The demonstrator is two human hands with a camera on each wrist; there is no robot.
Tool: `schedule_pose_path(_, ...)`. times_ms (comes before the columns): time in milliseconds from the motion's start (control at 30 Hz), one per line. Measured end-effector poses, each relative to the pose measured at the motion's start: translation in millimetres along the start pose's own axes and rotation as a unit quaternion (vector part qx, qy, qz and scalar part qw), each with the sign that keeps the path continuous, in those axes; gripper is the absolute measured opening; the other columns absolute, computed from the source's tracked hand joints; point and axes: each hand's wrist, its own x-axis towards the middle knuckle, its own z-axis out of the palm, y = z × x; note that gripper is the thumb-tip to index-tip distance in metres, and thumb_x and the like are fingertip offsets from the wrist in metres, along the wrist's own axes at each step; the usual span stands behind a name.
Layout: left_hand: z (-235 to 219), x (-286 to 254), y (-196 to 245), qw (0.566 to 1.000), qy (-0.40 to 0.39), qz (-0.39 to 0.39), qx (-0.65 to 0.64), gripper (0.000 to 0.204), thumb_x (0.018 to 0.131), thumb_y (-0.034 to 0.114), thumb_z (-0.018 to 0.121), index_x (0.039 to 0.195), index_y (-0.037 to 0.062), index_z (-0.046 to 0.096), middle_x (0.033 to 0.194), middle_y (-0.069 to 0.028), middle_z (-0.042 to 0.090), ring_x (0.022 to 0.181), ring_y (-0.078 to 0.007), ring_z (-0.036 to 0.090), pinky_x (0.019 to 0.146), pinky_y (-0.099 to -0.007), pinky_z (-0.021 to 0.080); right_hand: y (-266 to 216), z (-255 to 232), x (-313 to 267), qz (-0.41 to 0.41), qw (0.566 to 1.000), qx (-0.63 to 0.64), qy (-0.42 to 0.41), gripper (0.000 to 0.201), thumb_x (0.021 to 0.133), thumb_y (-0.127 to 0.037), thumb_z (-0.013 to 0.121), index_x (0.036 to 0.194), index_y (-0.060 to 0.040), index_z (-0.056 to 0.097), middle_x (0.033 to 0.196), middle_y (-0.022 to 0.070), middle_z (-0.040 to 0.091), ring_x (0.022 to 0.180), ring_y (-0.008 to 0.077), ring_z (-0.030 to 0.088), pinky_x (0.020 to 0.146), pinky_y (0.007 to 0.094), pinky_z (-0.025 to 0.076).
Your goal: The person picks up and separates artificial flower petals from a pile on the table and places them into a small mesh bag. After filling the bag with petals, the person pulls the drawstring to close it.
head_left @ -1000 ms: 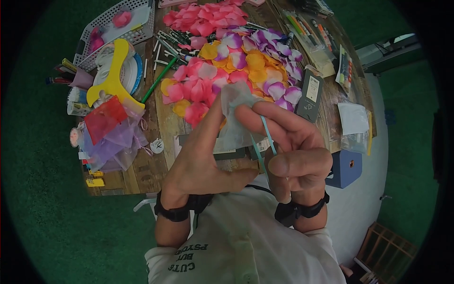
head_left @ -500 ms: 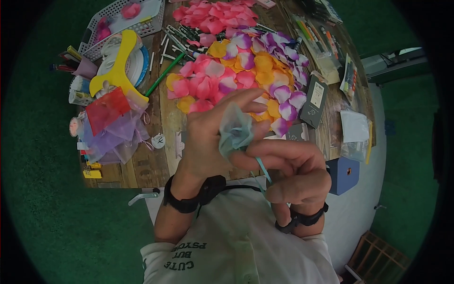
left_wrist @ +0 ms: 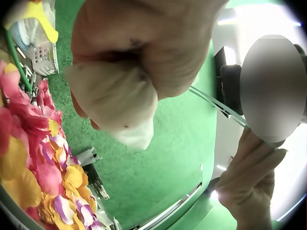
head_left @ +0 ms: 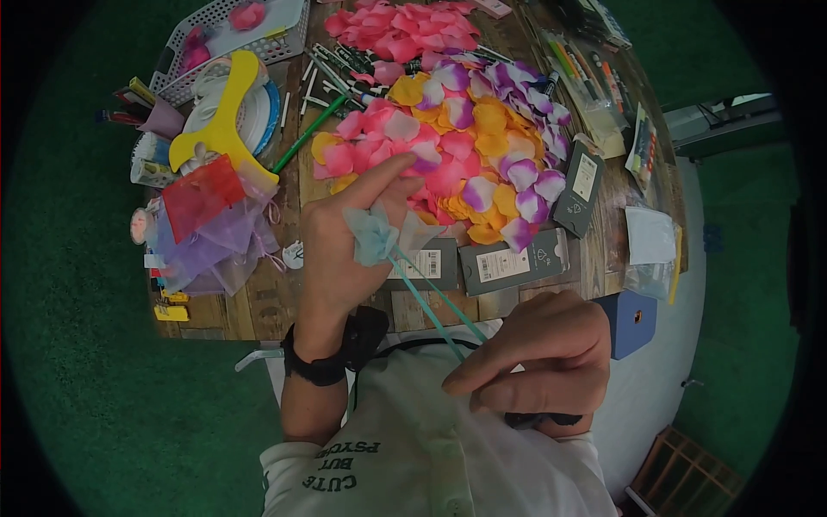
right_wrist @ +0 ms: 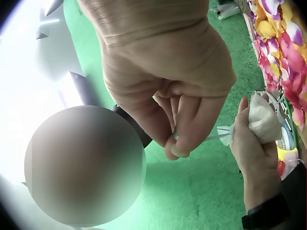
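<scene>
A pale teal gauzy drawstring pouch (head_left: 372,236), its neck gathered into a ruffle, is in my left hand (head_left: 336,250). In the left wrist view the pouch's rounded whitish body (left_wrist: 115,98) bulges below the palm, with the fingers curled round it. Two teal ribbon drawstrings (head_left: 435,310) run taut from the ruffle to my right hand (head_left: 547,353). The right thumb and fingers pinch the ribbon ends, as the right wrist view also shows. Both hands are above the table's near edge, in front of the shirt.
Pink, yellow and purple-white petals (head_left: 465,129) cover the middle of the wooden table, with dark labelled boxes (head_left: 515,260) along them. At left lie purple mesh bags (head_left: 207,246), a yellow Y-shaped piece (head_left: 231,103) and a white basket (head_left: 280,47). Bagged pens (head_left: 594,77) lie at right.
My right hand has drawn back toward the body and right, stretching the ribbons taut. My left hand has moved left with the pouch, whose mouth has gone from spread to gathered.
</scene>
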Motion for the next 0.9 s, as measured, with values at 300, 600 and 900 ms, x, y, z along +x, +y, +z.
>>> schedule_pose_path(300, -1, -1, 29, 0.913, 0.091, -0.214, -0.336, 0.038, 0.089, 0.015, 0.045, 0.121, -0.0066, 0.047, 0.083, -0.0196, 0.065, 0.079, -0.0261, 0.066, 0.07, -0.0326, 0.053, 16, 14, 11, -0.178, 0.889, -0.323, 0.27, 0.043, 0.066, -0.001, 0.071, 0.106, 0.0094, 0.059, 0.088, 0.0189, 0.066, 0.078, 0.0259, 0.067, 0.069, 0.0307, 0.052)
schedule_pose_path(600, 21, -15, 41, 0.92, 0.109, -0.115, -0.359, 0.047, 0.091, 0.023, 0.043, 0.129, -0.005, 0.04, 0.112, -0.0213, 0.059, 0.107, -0.0237, 0.057, 0.088, -0.0319, 0.045, 39, 16, 35, -0.116, 0.9, -0.371, 0.198, 0.069, 0.064, -0.009, 0.078, 0.125, 0.0014, 0.047, 0.125, 0.0204, 0.051, 0.112, 0.029, 0.055, 0.089, 0.0348, 0.046)
schedule_pose_path(900, 24, -23, 24, 0.893, 0.011, -0.087, -0.442, 0.053, 0.095, 0.035, 0.034, 0.132, -0.0019, 0.036, 0.131, -0.0219, 0.044, 0.123, -0.031, 0.042, 0.106, -0.0432, 0.03, 42, 6, 23, 0.074, 0.972, 0.11, 0.194, 0.038, 0.071, -0.004, 0.071, 0.108, -0.0017, 0.062, 0.087, 0.0004, 0.065, 0.068, 0.0032, 0.055, 0.055, 0.0211, 0.042)
